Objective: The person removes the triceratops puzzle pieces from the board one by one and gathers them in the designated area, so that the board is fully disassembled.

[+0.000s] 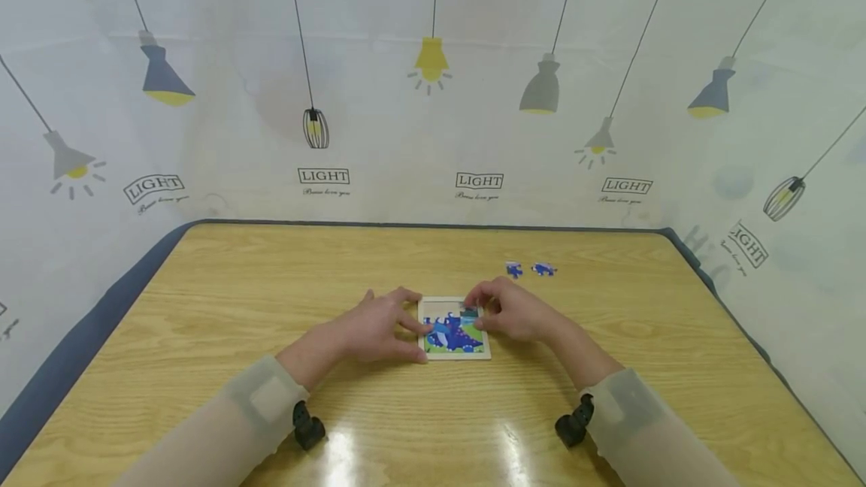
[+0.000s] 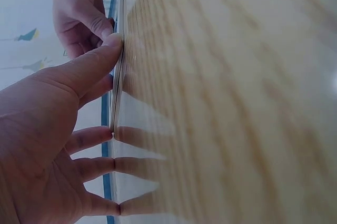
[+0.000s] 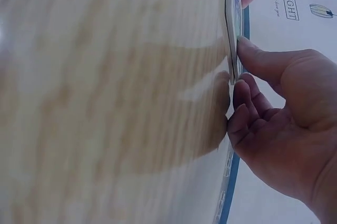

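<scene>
a small puzzle board (image 1: 454,328) with a blue dinosaur picture is seen lying flat near the middle of the wooden table (image 1: 271,299), directly in front of the person, probably so that both hands can reach it with ease. the left hand (image 1: 376,328) is laid on the left edge of the board with the fingers straight and a little spread; in the left wrist view the thumb (image 2: 89,66) is pressed flat on the board's edge (image 2: 119,66), and nothing is gripped, so it is judged that the board is only kept from sliding. the right hand (image 1: 512,312) is placed at the upper right corner of the board, with the fingers curled; a piece seems to be pinched or pressed down there, but whether something is really held between the fingertips cannot be told, because the spot is covered. two loose blue puzzle pieces (image 1: 531,270) are left on the table behind the right hand, well apart from the board, apparently as a waiting stock. on the backdrop (image 1: 433,96), drawn hanging lamps are printed, and the word "light" (image 1: 479,180) is read in small frames several times; the script line under it is too small to be read.
</scene>
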{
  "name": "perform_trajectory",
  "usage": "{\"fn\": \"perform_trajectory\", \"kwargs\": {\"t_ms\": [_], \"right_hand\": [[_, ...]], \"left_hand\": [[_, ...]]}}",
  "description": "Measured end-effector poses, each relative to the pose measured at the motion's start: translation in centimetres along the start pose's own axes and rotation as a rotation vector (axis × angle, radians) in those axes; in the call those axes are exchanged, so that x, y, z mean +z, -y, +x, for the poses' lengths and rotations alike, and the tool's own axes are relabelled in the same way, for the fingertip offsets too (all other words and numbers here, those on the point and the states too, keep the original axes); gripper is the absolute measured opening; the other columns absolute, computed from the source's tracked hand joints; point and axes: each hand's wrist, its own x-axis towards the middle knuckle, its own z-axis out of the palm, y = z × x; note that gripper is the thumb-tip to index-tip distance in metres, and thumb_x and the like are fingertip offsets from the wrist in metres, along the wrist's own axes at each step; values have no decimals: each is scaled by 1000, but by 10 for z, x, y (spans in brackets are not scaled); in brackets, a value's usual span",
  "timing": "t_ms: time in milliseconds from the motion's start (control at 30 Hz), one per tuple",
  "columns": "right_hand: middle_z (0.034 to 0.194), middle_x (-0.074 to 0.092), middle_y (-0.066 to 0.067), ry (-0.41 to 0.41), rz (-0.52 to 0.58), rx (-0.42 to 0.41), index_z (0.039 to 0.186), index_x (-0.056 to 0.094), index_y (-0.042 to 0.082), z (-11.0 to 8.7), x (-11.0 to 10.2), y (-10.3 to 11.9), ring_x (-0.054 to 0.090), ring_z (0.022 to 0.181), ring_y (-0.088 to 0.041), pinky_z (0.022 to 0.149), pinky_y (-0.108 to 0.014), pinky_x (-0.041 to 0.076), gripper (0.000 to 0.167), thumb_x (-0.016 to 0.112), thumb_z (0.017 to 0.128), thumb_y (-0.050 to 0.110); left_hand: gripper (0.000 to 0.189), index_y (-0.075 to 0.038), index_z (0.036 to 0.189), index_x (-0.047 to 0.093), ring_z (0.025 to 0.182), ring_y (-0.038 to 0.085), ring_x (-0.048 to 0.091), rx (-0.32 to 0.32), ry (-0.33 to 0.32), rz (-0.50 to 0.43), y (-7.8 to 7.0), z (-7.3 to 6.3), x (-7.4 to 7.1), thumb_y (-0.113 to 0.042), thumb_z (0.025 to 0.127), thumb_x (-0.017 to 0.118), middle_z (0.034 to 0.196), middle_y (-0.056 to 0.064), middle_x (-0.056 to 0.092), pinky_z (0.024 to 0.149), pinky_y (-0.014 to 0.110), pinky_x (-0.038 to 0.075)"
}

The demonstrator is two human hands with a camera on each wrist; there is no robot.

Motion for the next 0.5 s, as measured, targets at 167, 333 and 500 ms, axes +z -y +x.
{"fn": "perform_trajectory", "kwargs": {"t_ms": [167, 333, 500], "right_hand": [[120, 57, -6, 8, -46, 7, 127, 77, 24, -3, -1, 4, 52, 107, -23, 96, -42, 49, 24, 74, 106, 13], [119, 53, -8, 13, -46, 6, 119, 78, 24, -4, -1, 5, 51, 105, -24, 91, -39, 47, 18, 73, 106, 13], [118, 51, -8, 17, -59, -7, 126, 77, 26, -4, -1, 4, 51, 103, -23, 88, -37, 46, 25, 74, 105, 13]], "left_hand": [[49, -27, 139, 77, 163, 38, 39, 9, -6, 5, 0, 0, 0, -50, 96, 84, 173, 13, 44, 128, 84, 6], [49, -27, 139, 77, 163, 37, 39, 8, -2, 3, 1, 0, 0, -51, 97, 83, 173, 13, 44, 129, 84, 6], [49, -28, 138, 77, 163, 36, 40, 8, -4, 0, 1, 0, 0, -51, 96, 83, 173, 12, 44, 128, 84, 6]]}}
